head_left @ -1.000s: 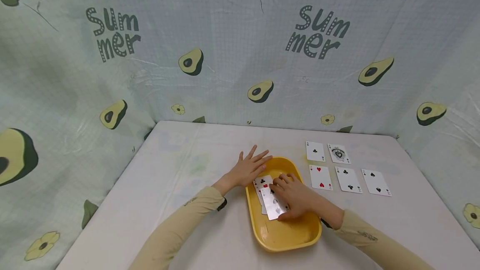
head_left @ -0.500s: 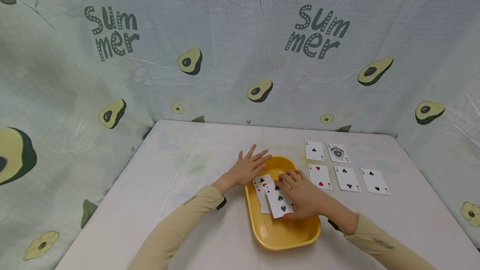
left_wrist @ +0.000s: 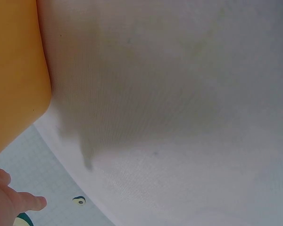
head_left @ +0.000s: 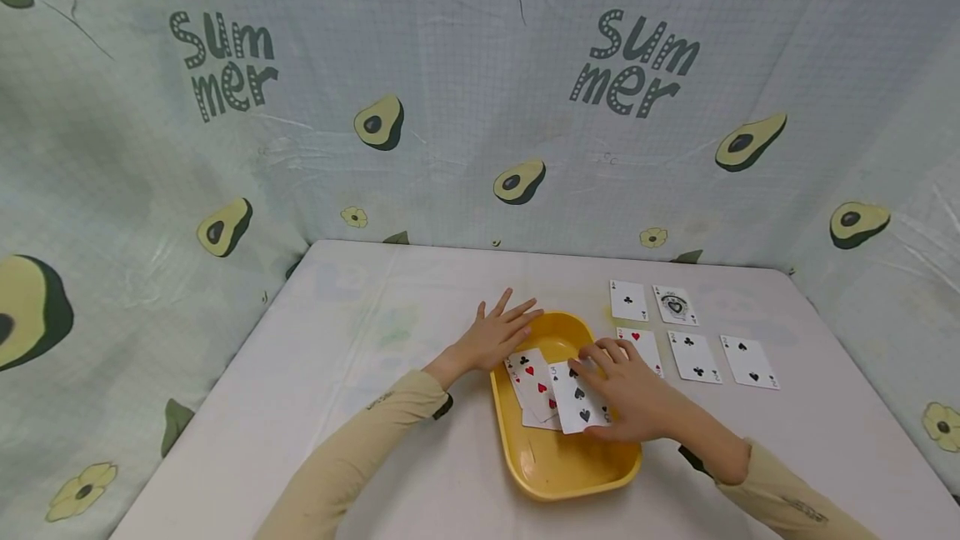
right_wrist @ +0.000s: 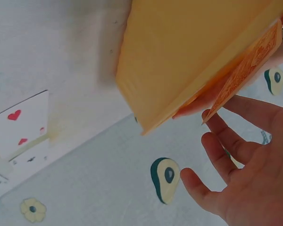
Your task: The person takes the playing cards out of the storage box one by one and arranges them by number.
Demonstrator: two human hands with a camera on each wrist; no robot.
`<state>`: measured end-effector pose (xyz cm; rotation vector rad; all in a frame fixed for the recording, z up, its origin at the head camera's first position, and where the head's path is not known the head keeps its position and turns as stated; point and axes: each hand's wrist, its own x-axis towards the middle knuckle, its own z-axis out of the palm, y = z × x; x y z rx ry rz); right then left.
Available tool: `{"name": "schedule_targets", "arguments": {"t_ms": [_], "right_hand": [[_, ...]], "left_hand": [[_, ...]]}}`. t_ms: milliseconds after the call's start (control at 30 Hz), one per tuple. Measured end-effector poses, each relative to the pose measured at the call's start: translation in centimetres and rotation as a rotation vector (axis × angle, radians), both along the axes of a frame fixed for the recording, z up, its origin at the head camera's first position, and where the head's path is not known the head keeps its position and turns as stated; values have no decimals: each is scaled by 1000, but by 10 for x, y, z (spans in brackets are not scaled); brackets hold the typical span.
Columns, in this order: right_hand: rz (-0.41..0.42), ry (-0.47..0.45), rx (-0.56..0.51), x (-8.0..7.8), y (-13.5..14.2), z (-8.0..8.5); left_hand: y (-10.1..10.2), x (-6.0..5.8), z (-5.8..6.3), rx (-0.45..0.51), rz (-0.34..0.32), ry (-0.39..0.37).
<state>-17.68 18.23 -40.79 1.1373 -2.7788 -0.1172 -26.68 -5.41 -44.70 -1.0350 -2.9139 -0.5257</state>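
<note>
My right hand (head_left: 637, 394) pinches a three of spades playing card (head_left: 572, 411) between thumb and fingers, over the right side of a yellow tray (head_left: 555, 482). In the right wrist view the patterned orange back of this card (right_wrist: 252, 63) shows, with fingertips along its edge. Inside the tray lie overlapping cards, among them a hearts card (head_left: 534, 382) partly hidden by the spade card. Fingers spread, my left hand (head_left: 491, 342) rests at the tray's far left rim. The left wrist view catches only part of that hand (left_wrist: 12, 202) beside the tray's side (left_wrist: 16, 70).
Right of the tray, face-up cards lie in two rows. The far row has an ace of clubs (head_left: 628, 301) and an ornate ace (head_left: 676, 305). Nearer are a two of hearts (head_left: 639, 343), two of clubs (head_left: 694, 357) and two of spades (head_left: 750, 362). A printed curtain (head_left: 450, 65) hangs behind the table.
My right hand has drawn the three of spades to the right, uncovering more of the hearts card beneath. The left hand stays at the rim.
</note>
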Motion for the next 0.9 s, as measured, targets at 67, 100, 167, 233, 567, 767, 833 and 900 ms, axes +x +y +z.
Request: {"name": "schedule_targets", "arguments": {"t_ms": [67, 100, 167, 233, 567, 767, 833, 900], "right_hand": [[-15, 0, -15, 2, 4, 1], [-23, -2, -21, 3, 7, 1], [-36, 0, -35, 5, 11, 1], [-41, 7, -49, 7, 16, 0], [-32, 108, -105, 17, 42, -6], [-103, 70, -119, 22, 53, -9], [-109, 69, -130, 23, 57, -11], [-103, 82, -145, 23, 61, -13]], "left_hand": [[0, 0, 0, 0, 0, 0], [0, 0, 0, -1, -1, 3], [0, 0, 0, -7, -3, 8], [0, 0, 0, -10, -6, 13], [1, 0, -1, -7, -19, 12], [0, 0, -1, -6, -26, 19], [0, 1, -1, -3, -25, 13], [0, 1, -1, -3, -20, 7]]}}
